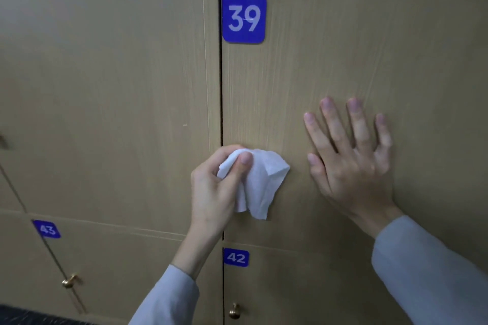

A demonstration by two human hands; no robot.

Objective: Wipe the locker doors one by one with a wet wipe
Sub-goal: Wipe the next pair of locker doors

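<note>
A light wooden locker door fills the right half of the view, with a blue label reading 39 in its top left corner. My left hand grips a crumpled white wet wipe against the door's lower left part, close to its left edge. My right hand lies flat on the same door to the right of the wipe, fingers spread and pointing up.
Another locker door is on the left. Below are doors labelled 42 and 43, each with a small brass knob. A dark floor strip shows at the bottom left.
</note>
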